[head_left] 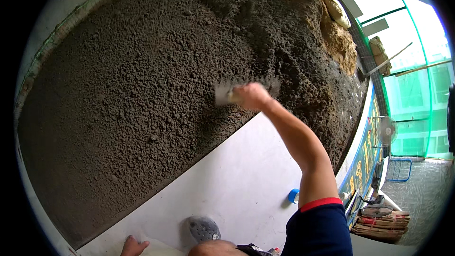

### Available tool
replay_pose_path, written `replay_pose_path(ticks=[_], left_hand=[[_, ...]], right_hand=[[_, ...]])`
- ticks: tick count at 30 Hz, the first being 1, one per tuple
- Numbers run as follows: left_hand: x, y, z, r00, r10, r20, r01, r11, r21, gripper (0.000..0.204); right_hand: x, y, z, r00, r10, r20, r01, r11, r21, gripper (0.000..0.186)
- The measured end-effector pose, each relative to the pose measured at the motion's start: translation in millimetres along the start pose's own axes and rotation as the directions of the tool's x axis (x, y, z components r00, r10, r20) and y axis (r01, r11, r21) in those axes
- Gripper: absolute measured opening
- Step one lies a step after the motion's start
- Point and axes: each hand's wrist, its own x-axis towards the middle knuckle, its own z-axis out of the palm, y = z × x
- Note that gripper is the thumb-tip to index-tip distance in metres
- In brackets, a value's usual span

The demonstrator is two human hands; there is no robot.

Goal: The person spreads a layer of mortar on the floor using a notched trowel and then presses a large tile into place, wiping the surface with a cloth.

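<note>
A wide bed of dark, crumbly mortar (142,66) fills the left and middle of the view. My right hand (256,96) is closed around the handle of a flat metal trowel (222,94), a little blurred, at the mortar's surface. Below it, a large smooth white slab (227,170) meets the mortar along a straight diagonal edge. My left hand (134,246) is at the lower edge over the white surface, thumb apart from the fingers; nothing shows in it. Part of that hand is cut off by the frame.
A blue tape roll (294,196) lies on the slab by my right arm. My grey clog (204,229) stands on it. Right of the heaped mortar are a sandy mound (343,47), a pale sack (335,12), a fan (387,130) and stacked cardboard (381,226).
</note>
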Motion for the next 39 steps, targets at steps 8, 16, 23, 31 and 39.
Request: replay_pose_path(ticks=[8, 16, 23, 31, 39], left_hand=[[7, -9, 16, 0.999, 0.038, -0.012, -0.038, 0.999, 0.017, 0.102], [10, -12, 42, 0.977, 0.214, -0.025, -0.204, 0.958, 0.203, 0.088], [0, 40, 21, 0.998, -0.065, 0.019, 0.063, 0.993, 0.1, 0.104], [11, -41, 28, 0.886, -0.106, -0.452, -0.181, 0.818, -0.546, 0.039], [-91, -255, 40, 0.928, -0.247, -0.279, 0.22, 0.967, -0.127, 0.05]], right_hand=[[-59, 202, 92, 0.322, 0.853, -0.41, -0.816, 0.47, 0.336, 0.014], [-101, 132, 137, 0.451, 0.754, -0.478, -0.635, 0.647, 0.421, 0.055], [-119, -245, 116, 0.809, -0.356, -0.467, 0.583, 0.585, 0.564, 0.064], [-119, -404, 30, 0.482, -0.716, -0.505, 0.806, 0.136, 0.576, 0.047], [-168, -402, 44, 0.571, -0.77, -0.285, 0.786, 0.411, 0.463, 0.049]])
